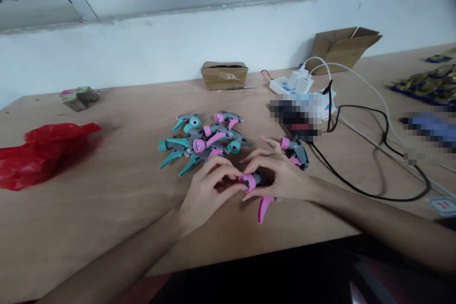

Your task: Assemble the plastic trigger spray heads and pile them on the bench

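Both hands are closed on one grey and pink trigger sprayer head (264, 210), just above the near part of the table. My left hand (208, 189) pinches the rim of its pink collar (249, 182) between thumb and fingers. Round the grey neck and body curls my right hand (287, 175), which hides much of it; the pink trigger hangs down below. Beyond my left hand lies a pile of sprayer heads (210, 142), some with teal parts and some with pink. Another pink and grey sprayer head (299, 152) rests by itself just past my right hand.
A crumpled red plastic bag (46, 152) lies at the left, near small bundled blocks (80, 98). Along the wall stand a small cardboard box (225, 77) and an open carton (342, 50). A power strip (281, 85) with plugs feeds cables (377, 197) looping across the right side.
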`<state>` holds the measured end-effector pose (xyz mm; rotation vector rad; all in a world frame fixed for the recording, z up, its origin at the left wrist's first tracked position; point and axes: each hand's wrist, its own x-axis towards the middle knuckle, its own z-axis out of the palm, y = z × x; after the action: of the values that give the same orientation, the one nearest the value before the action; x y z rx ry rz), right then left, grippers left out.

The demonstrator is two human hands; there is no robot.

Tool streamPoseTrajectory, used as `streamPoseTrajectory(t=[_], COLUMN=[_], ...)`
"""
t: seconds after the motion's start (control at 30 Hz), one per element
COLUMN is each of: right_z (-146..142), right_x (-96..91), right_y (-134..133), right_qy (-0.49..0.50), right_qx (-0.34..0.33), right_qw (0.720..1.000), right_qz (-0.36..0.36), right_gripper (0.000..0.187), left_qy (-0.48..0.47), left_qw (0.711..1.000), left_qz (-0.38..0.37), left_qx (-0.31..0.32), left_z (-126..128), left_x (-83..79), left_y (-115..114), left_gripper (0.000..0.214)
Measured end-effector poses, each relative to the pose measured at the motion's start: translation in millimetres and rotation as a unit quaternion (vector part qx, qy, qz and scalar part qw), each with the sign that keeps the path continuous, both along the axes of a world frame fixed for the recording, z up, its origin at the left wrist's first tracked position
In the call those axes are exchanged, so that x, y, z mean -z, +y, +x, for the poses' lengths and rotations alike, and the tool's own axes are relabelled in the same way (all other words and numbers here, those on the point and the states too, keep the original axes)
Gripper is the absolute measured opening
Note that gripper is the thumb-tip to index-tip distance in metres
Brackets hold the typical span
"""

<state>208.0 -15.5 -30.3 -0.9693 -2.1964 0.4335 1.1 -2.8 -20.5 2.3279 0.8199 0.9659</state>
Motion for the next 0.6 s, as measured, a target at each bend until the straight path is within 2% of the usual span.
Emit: streamPoseTrajectory(t=[0.2,0.3,0.43,0.6], right_z=[-2.7,-6.4,-9.8,-10.4], right_x=[3.0,-0.6,-7.9,-6.5], right_y=[1.2,-2.2,-8.8,-10.9], right_qy=[0.013,0.035,0.018,0.091], right_qx=[-0.051,-0.059,-0.057,-0.038], right_qw=[0.998,0.995,0.994,0.988], right_qz=[-0.045,-0.066,-0.094,-0.117], right_gripper=[0.032,0.030,0.024,0.031], left_qy=[0.066,0.102,0.131,0.059], left_qw=[0.996,0.991,0.982,0.992], left_qz=[0.033,0.004,-0.044,-0.040], left_qx=[0.058,0.084,0.126,0.105], left_z=[-3.0,-4.4,-4.7,-3.1], left_x=[-1.4,-5.7,-7.8,-2.4], left_y=[3.5,7.1,9.1,6.4], left_gripper=[0.013,0.012,0.009,0.018])
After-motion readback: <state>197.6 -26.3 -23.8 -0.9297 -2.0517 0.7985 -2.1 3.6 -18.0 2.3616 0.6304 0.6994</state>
